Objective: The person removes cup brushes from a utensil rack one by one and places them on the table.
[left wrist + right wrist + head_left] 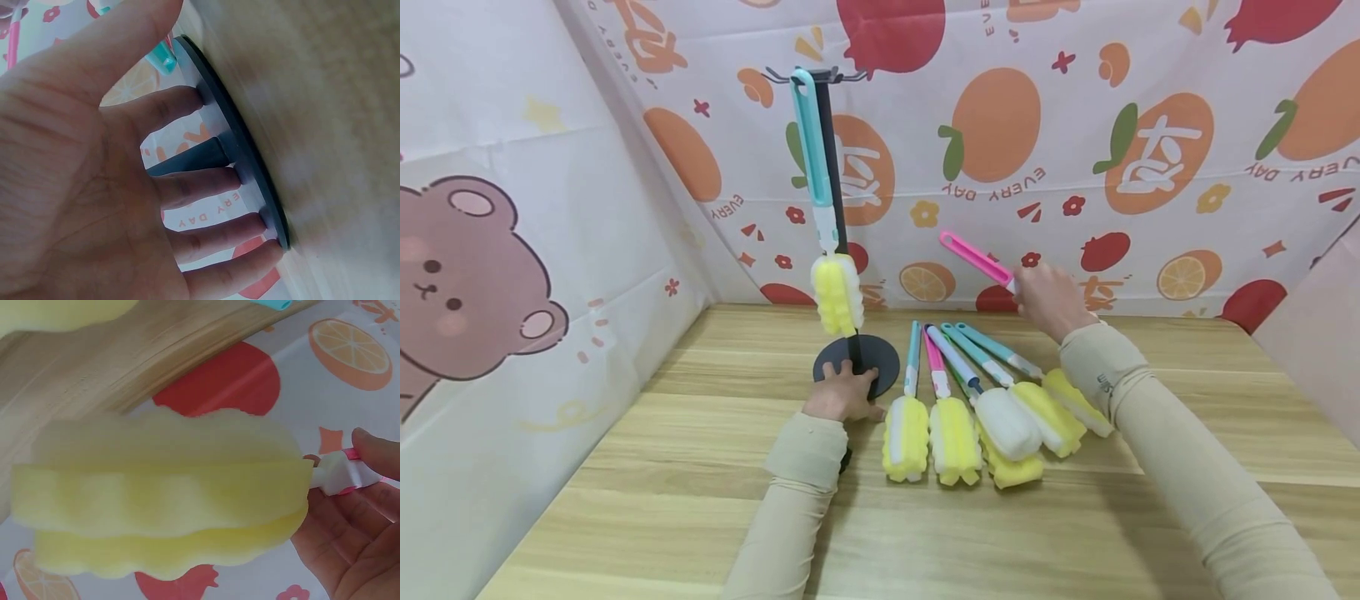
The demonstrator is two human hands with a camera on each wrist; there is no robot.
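My right hand [1051, 298] grips a pink-handled sponge brush [973, 257] in the air, its handle slanting up to the left. The right wrist view shows that brush's yellow and white sponge head [162, 500] and the hand around its white neck. With spread fingers, my left hand [842, 396] presses on the round black base of a stand [883, 354]. Straight fingertips touch the base's top in the left wrist view. A teal sponge brush [812, 142] hangs by its handle loop from a hook at the stand's top, sponge end down.
Several sponge brushes lie fanned on the wooden table [700, 467], including a teal one [906, 437], a pink one [955, 437] and one with a white head [1009, 423]. Black hooks [853, 77] spread from the stand's top. A fruit-print cloth [1075, 75] hangs behind.
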